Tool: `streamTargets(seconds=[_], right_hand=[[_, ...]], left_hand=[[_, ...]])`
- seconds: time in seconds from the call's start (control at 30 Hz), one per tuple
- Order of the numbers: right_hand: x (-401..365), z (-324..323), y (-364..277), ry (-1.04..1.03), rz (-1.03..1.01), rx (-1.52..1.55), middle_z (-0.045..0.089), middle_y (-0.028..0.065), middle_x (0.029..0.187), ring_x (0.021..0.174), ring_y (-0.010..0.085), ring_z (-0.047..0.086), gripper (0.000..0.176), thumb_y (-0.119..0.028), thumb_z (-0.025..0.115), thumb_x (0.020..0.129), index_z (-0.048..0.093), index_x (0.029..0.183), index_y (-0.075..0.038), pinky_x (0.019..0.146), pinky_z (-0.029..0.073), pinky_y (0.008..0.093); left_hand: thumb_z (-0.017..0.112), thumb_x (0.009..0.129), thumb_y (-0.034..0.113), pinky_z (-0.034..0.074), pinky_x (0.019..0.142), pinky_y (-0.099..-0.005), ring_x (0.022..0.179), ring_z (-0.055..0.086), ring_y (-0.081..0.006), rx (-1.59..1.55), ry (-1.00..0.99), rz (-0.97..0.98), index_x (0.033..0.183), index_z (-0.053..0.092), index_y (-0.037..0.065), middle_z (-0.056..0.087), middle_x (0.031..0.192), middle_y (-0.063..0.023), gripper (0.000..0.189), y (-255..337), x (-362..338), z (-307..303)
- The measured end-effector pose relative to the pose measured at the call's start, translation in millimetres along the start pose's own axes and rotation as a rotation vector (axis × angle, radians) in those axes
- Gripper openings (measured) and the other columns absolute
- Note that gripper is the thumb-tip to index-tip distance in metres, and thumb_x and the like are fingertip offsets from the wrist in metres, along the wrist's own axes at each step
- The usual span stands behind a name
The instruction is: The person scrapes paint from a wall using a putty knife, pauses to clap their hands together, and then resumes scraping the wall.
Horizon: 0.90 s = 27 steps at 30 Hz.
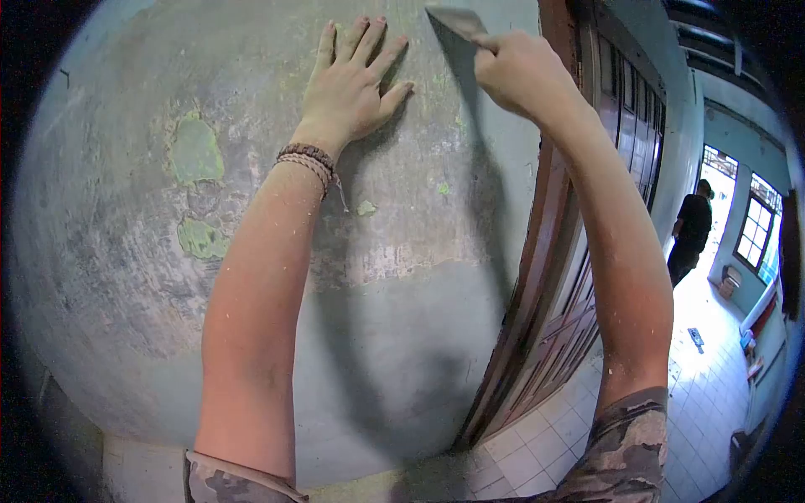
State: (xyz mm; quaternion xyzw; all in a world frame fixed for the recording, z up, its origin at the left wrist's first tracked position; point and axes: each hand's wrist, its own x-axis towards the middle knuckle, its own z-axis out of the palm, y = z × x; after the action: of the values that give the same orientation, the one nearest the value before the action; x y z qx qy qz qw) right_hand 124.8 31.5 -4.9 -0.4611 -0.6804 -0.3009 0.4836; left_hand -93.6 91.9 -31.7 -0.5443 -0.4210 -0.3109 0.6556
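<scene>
Scraped wall (pixel 419 184), left hand (pixel 348 96) flat on it, right hand (pixel 520 71) gripping scraper (pixel 457 23)

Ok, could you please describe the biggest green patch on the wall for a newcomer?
On the mottled wall, find the spread left hand. Well left of its bracelets is the upper green patch, taller and paler than the lower green patch beneath it.

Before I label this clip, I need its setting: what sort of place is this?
Probably a room in a house being repaired: the wall has worn, patchy paint, the right hand holds a scraper, and a panelled door stands nearby.
</scene>
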Motion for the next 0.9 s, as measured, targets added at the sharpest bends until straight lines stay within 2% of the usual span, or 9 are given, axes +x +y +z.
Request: streamTargets(seconds=[0.07, 0.17, 0.3, 0.47, 0.57, 0.63, 0.77, 0.83, 0.9], right_hand=[[-24, -12, -3, -0.125, 0.071, -0.029, 0.063, 0.0284, 0.105, 0.1, 0.0426, 0.062, 0.036, -0.02, 0.049, 0.077, 0.069, 0.1, -0.001, 0.091, 0.049, 0.0471], [-33, -7, -6, -0.049, 0.064, -0.039, 0.064, 0.0275, 0.103, 0.099, 0.0426, 0.062, 0.036, -0.019, 0.05, 0.076, 0.069, 0.099, 0.0, 0.09, 0.049, 0.0473], [14, -7, 1, -0.055, 0.056, -0.017, 0.065, 0.0266, 0.102, 0.099, 0.0416, 0.063, 0.034, -0.019, 0.049, 0.077, 0.069, 0.098, -0.001, 0.091, 0.049, 0.0467], [-28, -5, -3, 0.028, 0.009, -0.033, 0.065, 0.0267, 0.101, 0.098, 0.0415, 0.064, 0.033, -0.019, 0.051, 0.076, 0.07, 0.099, -0.003, 0.089, 0.05, 0.0469], [17, 3, 1, 0.011, -0.017, -0.001, 0.065, 0.0264, 0.102, 0.098, 0.0408, 0.064, 0.034, -0.018, 0.051, 0.076, 0.069, 0.1, -0.003, 0.089, 0.05, 0.0463], [27, -17, -8, -0.017, -0.025, -0.052, 0.065, 0.0263, 0.102, 0.098, 0.0405, 0.064, 0.034, -0.018, 0.052, 0.076, 0.069, 0.1, -0.002, 0.089, 0.05, 0.0458], [-5, -20, -26, -0.006, 0.017, -0.146, 0.066, 0.0258, 0.102, 0.098, 0.0397, 0.064, 0.033, -0.019, 0.054, 0.076, 0.069, 0.099, 0.0, 0.088, 0.051, 0.0448], [13, -6, -17, 0.018, 0.024, -0.152, 0.066, 0.0262, 0.103, 0.099, 0.0395, 0.064, 0.034, -0.02, 0.055, 0.077, 0.069, 0.1, 0.0, 0.088, 0.051, 0.0448], [34, -3, -12, 0.067, -0.042, -0.178, 0.066, 0.0265, 0.096, 0.091, 0.0423, 0.064, 0.04, -0.02, 0.047, 0.079, 0.068, 0.112, -0.009, 0.088, 0.051, 0.0448]], left_hand=[[0.034, 0.095, 0.055, 0.006, 0.118, -0.0484, 0.144, 0.019, -0.0236, -0.007, -0.013, 0.005, 0.148, 0.029, 0.027, 0.027, 0.154, -0.0053, 0.06, 0, -2, -1], [0.035, 0.095, 0.055, 0.006, 0.118, -0.0486, 0.144, 0.019, -0.0243, -0.014, -0.003, -0.011, 0.148, 0.03, 0.027, 0.028, 0.154, -0.0058, 0.06, 2, -3, -1], [0.036, 0.095, 0.054, 0.006, 0.118, -0.0487, 0.143, 0.02, -0.0246, -0.038, 0.017, 0.001, 0.148, 0.03, 0.026, 0.028, 0.153, -0.0063, 0.06, 0, -3, -3], [0.038, 0.095, 0.052, 0.006, 0.117, -0.05, 0.143, 0.022, -0.0253, -0.04, 0.009, -0.006, 0.148, 0.031, 0.025, 0.029, 0.153, -0.007, 0.059, 3, -4, -4], [0.038, 0.095, 0.052, 0.006, 0.117, -0.0504, 0.143, 0.022, -0.0256, -0.037, -0.009, -0.019, 0.147, 0.032, 0.025, 0.029, 0.153, -0.0073, 0.059, 5, -2, -4], [0.038, 0.095, 0.052, 0.006, 0.117, -0.0503, 0.143, 0.022, -0.0256, -0.051, 0.011, -0.02, 0.147, 0.032, 0.025, 0.029, 0.153, -0.0072, 0.059, 3, -1, -3], [0.039, 0.095, 0.051, 0.006, 0.118, -0.0495, 0.143, 0.022, -0.0253, -0.052, 0.041, -0.023, 0.146, 0.034, 0.025, 0.03, 0.153, -0.0072, 0.058, 4, -5, 0], [0.039, 0.095, 0.051, 0.007, 0.118, -0.0492, 0.143, 0.022, -0.0251, -0.063, 0.04, -0.028, 0.146, 0.034, 0.025, 0.03, 0.153, -0.0071, 0.058, 5, -7, -1], [0.039, 0.095, 0.051, 0.007, 0.118, -0.0489, 0.143, 0.022, -0.0249, -0.063, 0.041, -0.037, 0.146, 0.035, 0.025, 0.03, 0.152, -0.007, 0.058, 2, -4, -2]])
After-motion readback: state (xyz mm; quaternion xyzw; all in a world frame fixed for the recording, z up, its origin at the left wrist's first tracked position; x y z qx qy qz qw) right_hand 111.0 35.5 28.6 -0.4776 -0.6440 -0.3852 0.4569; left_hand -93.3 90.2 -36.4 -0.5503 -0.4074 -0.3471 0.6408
